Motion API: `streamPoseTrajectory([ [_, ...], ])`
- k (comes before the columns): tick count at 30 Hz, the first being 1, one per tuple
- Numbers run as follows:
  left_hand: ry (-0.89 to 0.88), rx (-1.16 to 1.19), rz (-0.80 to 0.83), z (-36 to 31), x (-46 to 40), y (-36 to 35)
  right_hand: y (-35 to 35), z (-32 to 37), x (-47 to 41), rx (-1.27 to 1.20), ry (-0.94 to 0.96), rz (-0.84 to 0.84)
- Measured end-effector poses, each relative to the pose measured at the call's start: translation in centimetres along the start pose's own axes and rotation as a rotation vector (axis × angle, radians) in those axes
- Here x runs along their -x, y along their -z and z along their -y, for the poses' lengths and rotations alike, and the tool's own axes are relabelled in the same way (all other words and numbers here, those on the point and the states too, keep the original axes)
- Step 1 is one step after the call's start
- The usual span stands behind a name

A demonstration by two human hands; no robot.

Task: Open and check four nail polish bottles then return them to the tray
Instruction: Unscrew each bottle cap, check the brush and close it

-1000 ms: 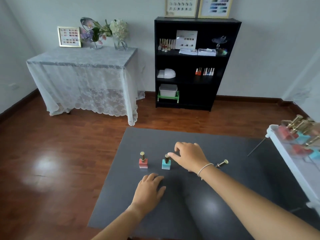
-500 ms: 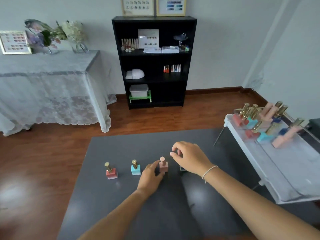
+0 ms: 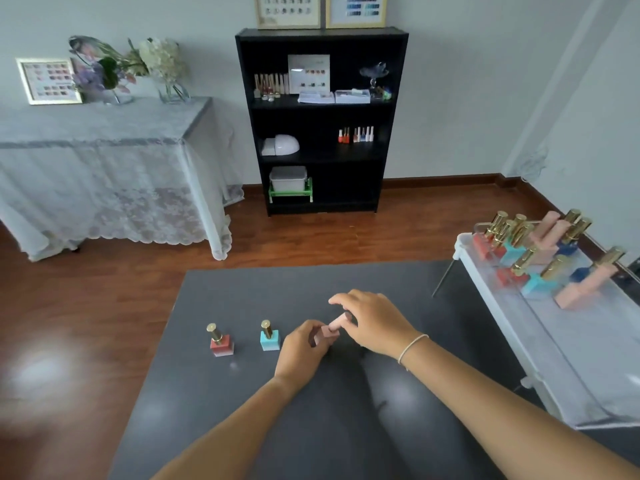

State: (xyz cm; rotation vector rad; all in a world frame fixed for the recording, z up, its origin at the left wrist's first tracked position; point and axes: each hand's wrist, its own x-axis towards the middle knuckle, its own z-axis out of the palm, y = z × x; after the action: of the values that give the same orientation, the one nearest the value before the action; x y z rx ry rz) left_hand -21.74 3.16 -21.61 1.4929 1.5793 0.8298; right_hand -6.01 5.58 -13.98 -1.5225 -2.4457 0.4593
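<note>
Since half a second ago you have lifted the pink bottle [image 3: 329, 332] off the grey mat [image 3: 242, 292] and tipped it, its cap now leaning toward two o'clock, where before it stood upright between your hands. Your left hand [image 3: 303, 351] is wrapped around the square base, fingers curled shut on it. Your right hand [image 3: 372, 322] has closed in over the cap, thumb and fingertips [image 3: 348, 325] pinching its upper end; the cap's lower part shows in the gap between your two hands.

This looks like the opening step on one bottle. The next move probably calls for a twist of the cap with the right hand while the left keeps the base from turning, then a straight pull along the cap's axis so the brush clears the neck without dripping.

At nine o'clock from your left hand, the teal bottle [image 3: 269, 337] and, farther out, the red bottle [image 3: 220, 341] stand upright and capped. The tray [image 3: 512, 327] sits at three o'clock, well apart, with more bottles lying in it.
</note>
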Motion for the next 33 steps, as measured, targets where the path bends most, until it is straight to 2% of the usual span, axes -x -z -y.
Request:
streamPoseTrajectory([
  [5,-0.03,0.032,-0.058,-0.9,0.2,0.8,-0.4,0.0,-1.0,0.036,0.022,-0.002],
  [9,-0.051,0.064,-0.072,-1.2,0.2,1.8,-0.2,0.1,-1.6,-0.028,0.017,-0.028],
  [15,-0.109,0.055,-0.051,-1.6,-0.2,2.8,0.6,0.6,-2.2,-0.114,0.009,-0.035],
  [23,-0.189,0.019,-0.046,-2.1,-0.4,3.6,1.4,0.8,-1.9,-0.046,-0.049,-0.094],
  [28,-0.219,0.032,-0.04,-2.6,-0.6,3.8,2.1,0.6,-1.4,-0.157,-0.03,-0.11],
  [33,-0.227,0.023,-0.049,-3.1,-0.9,3.7,2.7,0.2,-1.4,-0.128,-0.031,-0.084],
])
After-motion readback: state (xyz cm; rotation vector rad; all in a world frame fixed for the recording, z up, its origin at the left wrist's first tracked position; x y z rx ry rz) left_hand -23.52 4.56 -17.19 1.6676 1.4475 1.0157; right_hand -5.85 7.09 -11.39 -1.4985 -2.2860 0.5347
